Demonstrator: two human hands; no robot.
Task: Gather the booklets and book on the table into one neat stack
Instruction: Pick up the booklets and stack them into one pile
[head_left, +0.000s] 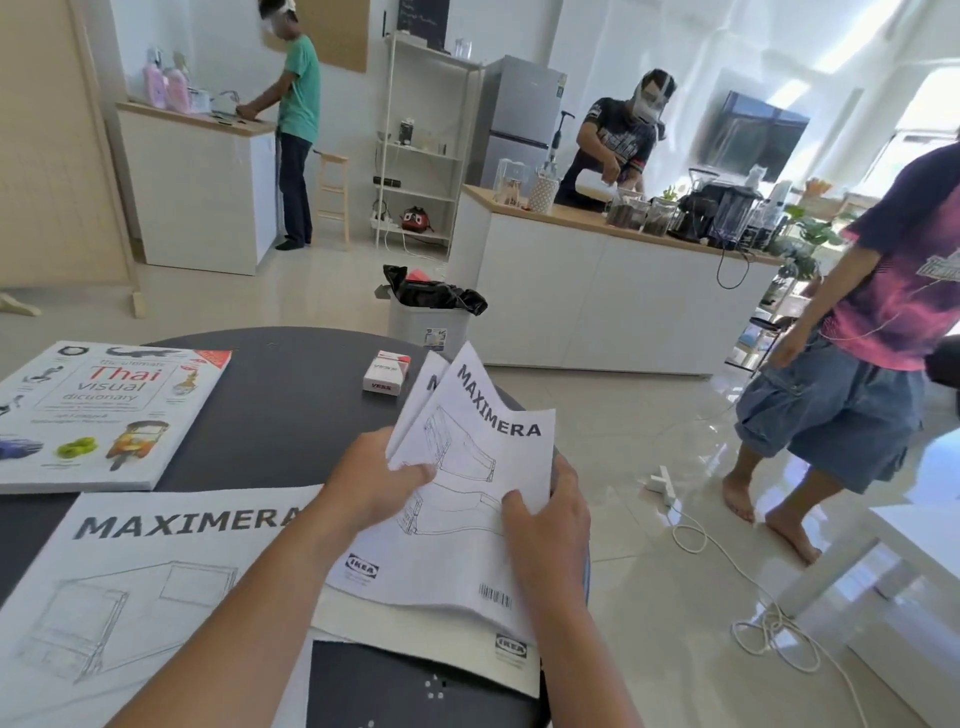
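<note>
- L forearm: enters from bottom-left, runs diagonally up and to the right, crossing over the flat booklet (MAXIMERA cover, lying face-up at near-left edge of the bench).
- R forearm: enters from bottom centre-right, runs nearly straight up.
- Left hand: palm down, wrist slightly bent, thumb pressed on top of the held booklets at their left edge; remaining fingers hidden beneath the paper. Closed on the booklets.
- Right hand: back of hand facing camera, fingers curled round right edge of the same booklets, thumb on the cover. Closed on the booklets.
- Held booklets: at least 2 MAXIMERA copies, fanned, far ends lifted off the bench and tilted up, upper corners splayed apart; not squared. Near end droops; whether it touches what lies under it, cannot tell.
- Lower sheet: another white IKEA-marked cover lies under the held set, overhanging the near-right of the bench; its left part lies next to the flat booklet.
- Book: "Thai visual dictionary", flat, face-up, far-left of bench, just beyond the flat booklet, apart from both hands.
- Small red-and-white box: marked VESS, on bench beyond the held booklets, just left of their raised corners.
- Bin: black liner, on floor beyond bench.
</note>
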